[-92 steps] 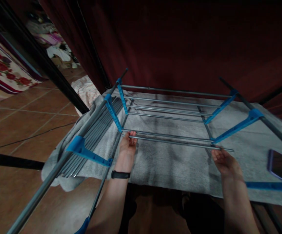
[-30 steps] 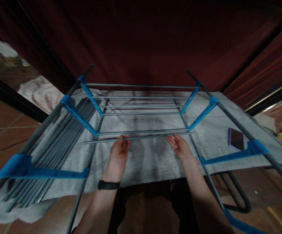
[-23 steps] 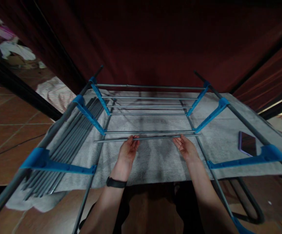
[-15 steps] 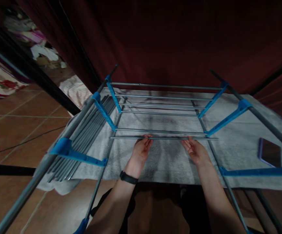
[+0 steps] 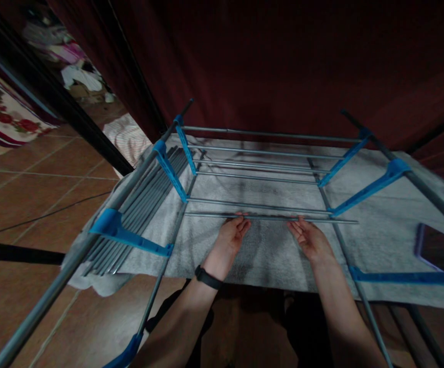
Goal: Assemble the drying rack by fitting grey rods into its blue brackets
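One loose rod lies across the person's front, held by the curled fingers of both the left hand and the right hand, one grip either side of its middle. Its long axis runs left to right, nearly level, the ends pointing out beyond each hand, roughly parallel to the fixed bars ahead of the fingers; I count at least five of those. Seven blue brackets show: four left of the hands, three right. Left of the left hand lies a bundle, packed too tightly to count. One phone rests on gray cloth, right of the right hand.
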`<act>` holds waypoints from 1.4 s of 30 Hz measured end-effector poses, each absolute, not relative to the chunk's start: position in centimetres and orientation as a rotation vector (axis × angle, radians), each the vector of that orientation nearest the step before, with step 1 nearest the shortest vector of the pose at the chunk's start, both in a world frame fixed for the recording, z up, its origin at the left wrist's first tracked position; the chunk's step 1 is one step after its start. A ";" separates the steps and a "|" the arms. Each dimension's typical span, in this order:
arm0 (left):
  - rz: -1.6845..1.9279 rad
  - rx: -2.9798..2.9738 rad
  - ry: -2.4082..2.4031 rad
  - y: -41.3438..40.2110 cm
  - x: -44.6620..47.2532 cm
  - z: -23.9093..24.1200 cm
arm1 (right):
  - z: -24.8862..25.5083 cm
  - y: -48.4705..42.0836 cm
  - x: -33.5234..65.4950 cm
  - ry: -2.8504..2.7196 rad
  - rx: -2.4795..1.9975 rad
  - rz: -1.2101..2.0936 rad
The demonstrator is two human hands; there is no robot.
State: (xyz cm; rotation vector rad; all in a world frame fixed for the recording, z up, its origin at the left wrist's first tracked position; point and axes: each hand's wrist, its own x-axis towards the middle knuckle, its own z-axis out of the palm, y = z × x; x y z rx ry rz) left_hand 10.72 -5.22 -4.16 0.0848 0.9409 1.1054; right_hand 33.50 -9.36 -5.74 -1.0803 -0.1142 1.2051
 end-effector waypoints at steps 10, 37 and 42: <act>0.781 0.323 0.900 -6.2 11.2 -3.7 | -6.0 -9.1 33.4 -0.136 -1.064 1.170; 0.244 2.836 1.360 -7.4 12.4 -1.8 | -6.0 -9.5 33.2 -0.183 -1.061 1.271; 0.298 2.885 1.324 -7.6 12.8 -2.0 | -6.3 -9.8 33.0 -0.199 -1.060 1.300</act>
